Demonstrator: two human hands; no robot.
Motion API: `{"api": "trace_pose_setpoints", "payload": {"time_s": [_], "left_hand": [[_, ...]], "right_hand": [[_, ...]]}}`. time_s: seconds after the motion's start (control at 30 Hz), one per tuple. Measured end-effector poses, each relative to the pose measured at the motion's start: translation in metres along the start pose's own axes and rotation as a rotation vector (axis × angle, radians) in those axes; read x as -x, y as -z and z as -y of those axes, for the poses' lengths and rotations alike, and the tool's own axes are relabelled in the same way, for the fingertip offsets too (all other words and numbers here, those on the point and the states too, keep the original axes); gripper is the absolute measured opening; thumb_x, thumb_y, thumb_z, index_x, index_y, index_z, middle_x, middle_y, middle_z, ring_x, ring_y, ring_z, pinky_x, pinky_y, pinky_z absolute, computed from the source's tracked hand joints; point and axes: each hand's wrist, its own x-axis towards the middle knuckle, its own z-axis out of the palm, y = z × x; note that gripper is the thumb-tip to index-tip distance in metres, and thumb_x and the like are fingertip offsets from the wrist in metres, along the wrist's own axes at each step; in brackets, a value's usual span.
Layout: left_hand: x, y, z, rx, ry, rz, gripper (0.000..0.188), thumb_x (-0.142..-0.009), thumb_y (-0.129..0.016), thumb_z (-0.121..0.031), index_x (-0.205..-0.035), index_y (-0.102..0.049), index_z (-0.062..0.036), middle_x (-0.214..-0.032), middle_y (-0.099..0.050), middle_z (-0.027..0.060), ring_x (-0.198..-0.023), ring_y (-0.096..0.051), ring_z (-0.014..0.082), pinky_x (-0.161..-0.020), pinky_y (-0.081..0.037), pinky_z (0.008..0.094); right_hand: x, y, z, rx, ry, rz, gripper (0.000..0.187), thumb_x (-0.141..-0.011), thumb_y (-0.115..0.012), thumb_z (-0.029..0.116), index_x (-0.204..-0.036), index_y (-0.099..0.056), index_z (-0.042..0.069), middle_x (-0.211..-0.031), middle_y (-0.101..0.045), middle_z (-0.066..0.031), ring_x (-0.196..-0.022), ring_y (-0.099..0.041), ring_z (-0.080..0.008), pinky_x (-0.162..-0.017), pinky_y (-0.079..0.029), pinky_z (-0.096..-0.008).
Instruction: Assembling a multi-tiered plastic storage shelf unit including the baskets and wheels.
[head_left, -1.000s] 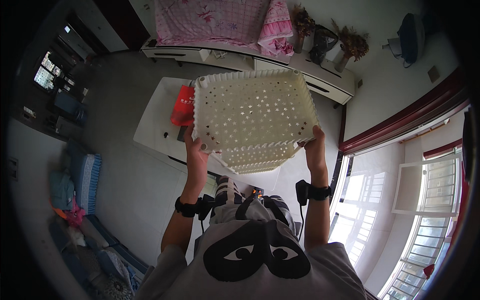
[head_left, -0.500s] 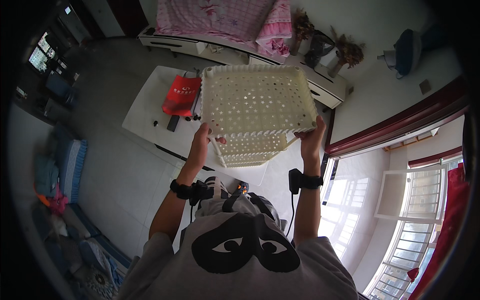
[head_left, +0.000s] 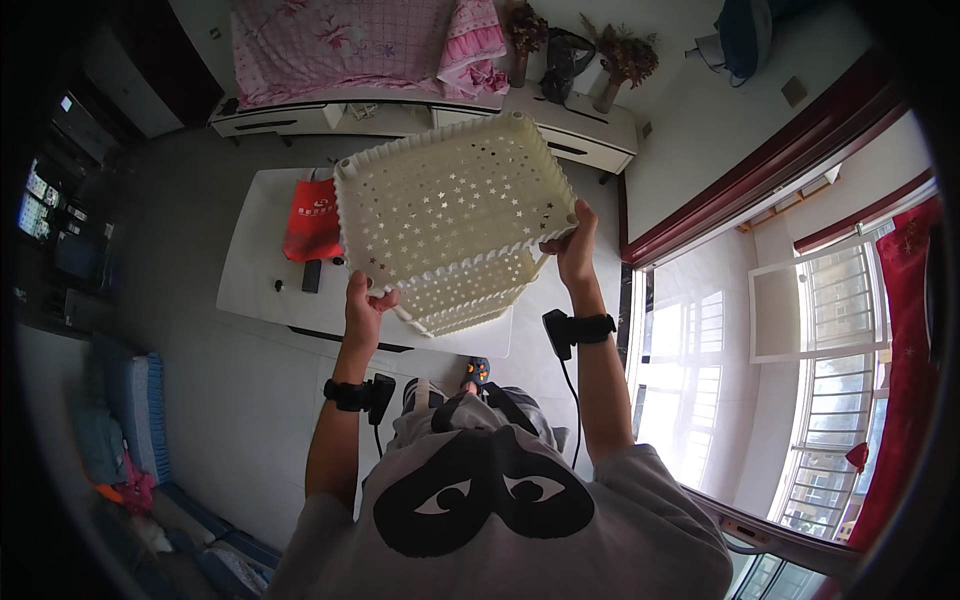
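A cream plastic rack [head_left: 450,200] with star-shaped holes and a scalloped rim is held up in front of me, tilted with its right side farther away. A second perforated tier [head_left: 465,295] shows beneath the upper one. My left hand [head_left: 366,305] grips the near left corner, thumb on the rim. At the near right corner my right hand [head_left: 574,250] is closed round the edge. Both wrists wear black straps with small devices and cables. Behind the rack stands a white table [head_left: 262,215], bearing a red bag [head_left: 313,222] and a dark slim object [head_left: 312,277].
A long low cabinet [head_left: 290,120] runs along the far wall, with a pink patterned cloth [head_left: 340,50] above it. Dried flowers [head_left: 625,55] in vases stand on its right part. On the right is a doorway with red trim; blue seating [head_left: 130,400] lies left.
The rack has turned counterclockwise, its right side now farther from me, and both hands have moved with it. The room has shifted leftward in view, and a shoe shows more fully below.
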Motion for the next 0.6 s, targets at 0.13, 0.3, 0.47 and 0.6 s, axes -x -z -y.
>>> {"api": "trace_pose_setpoints", "payload": {"time_s": [0.13, 0.3, 0.47, 0.6], "left_hand": [[-0.001, -0.004, -0.002, 0.008, -0.052, 0.045, 0.055, -0.092, -0.037, -0.06, -0.1, -0.049, -0.0072, -0.063, -0.037, -0.0032, -0.048, -0.024, 0.0119, -0.052, -0.026, 0.0293], [0.002, -0.01, -0.012, 0.055, -0.047, 0.119, 0.055, -0.092, -0.036, -0.061, -0.092, -0.05, -0.0078, -0.074, -0.048, -0.0034, -0.051, -0.029, 0.0104, -0.051, -0.027, 0.0279], [-0.001, -0.01, -0.009, 0.057, -0.076, 0.047, 0.054, -0.094, -0.031, -0.057, -0.103, -0.049, -0.0076, -0.069, -0.041, -0.0029, -0.048, -0.022, 0.0114, -0.051, -0.023, 0.029], [-0.008, 0.004, 0.001, 0.029, -0.108, 0.207, 0.058, -0.093, -0.026, -0.06, -0.103, -0.05, -0.0071, -0.06, -0.033, -0.0029, -0.046, -0.021, 0.0108, -0.049, -0.021, 0.0287]], "right_hand": [[0.0, 0.006, 0.001, 0.022, 0.011, 0.059, 0.06, -0.09, -0.032, 0.063, -0.101, -0.059, 0.011, -0.07, -0.053, 0.0031, -0.053, -0.038, -0.0069, -0.046, -0.026, -0.0232], [0.01, 0.003, 0.004, 0.03, 0.038, 0.053, 0.063, -0.093, -0.028, 0.065, -0.1, -0.059, 0.011, -0.067, -0.049, 0.0046, -0.051, -0.032, -0.0057, -0.046, -0.021, -0.023], [0.007, 0.009, 0.001, -0.098, 0.042, 0.229, 0.064, -0.094, -0.027, 0.065, -0.098, -0.059, 0.011, -0.065, -0.044, 0.0069, -0.049, -0.025, -0.0052, -0.045, -0.017, -0.0227], [0.002, 0.014, 0.004, -0.028, 0.022, 0.196, 0.063, -0.093, -0.026, 0.066, -0.095, -0.059, 0.012, -0.063, -0.042, 0.0081, -0.048, -0.023, -0.0044, -0.045, -0.017, -0.0217]]}}
